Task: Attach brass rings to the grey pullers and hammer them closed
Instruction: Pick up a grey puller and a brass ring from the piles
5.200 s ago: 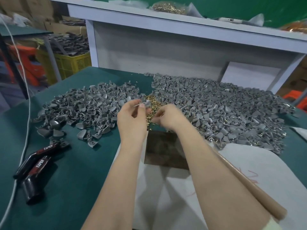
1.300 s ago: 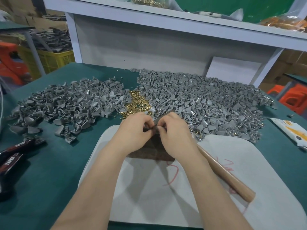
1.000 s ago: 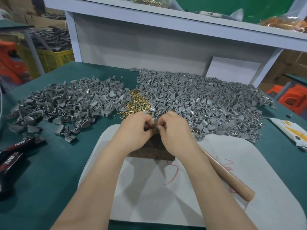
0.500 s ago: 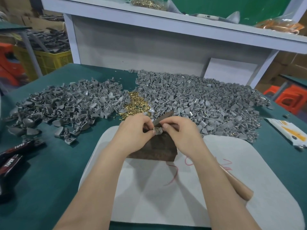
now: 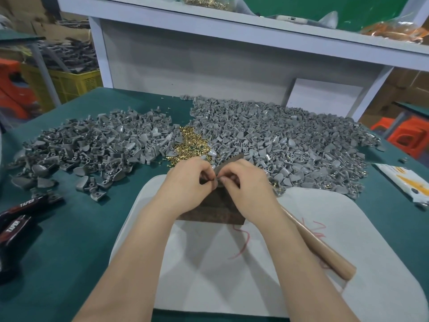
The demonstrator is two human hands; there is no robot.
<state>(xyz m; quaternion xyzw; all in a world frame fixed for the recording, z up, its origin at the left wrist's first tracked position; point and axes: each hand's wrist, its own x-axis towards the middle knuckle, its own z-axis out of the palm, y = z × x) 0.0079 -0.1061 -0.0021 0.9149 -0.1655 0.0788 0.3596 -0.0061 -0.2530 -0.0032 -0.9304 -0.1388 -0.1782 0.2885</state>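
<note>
Green table [image 5: 69,240], heaps of grey pullers [image 5: 290,140]; left hand [image 5: 185,184] and right hand [image 5: 246,182], each grip tight on one small puller [image 5: 217,180].

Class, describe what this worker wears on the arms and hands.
The left hand and right hand are bare: no gloves, rings or watch visible. Both forearms are bare down to the picture's edge; no sleeve shows.

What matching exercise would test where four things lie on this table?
Things:
1 brass rings
2 hammer handle
3 black tool
4 packet

Places:
A right edge of the table
B between the grey heaps
C left edge of the table
D on the white mat

Pairs: 1-B, 2-D, 3-C, 4-A.
</note>
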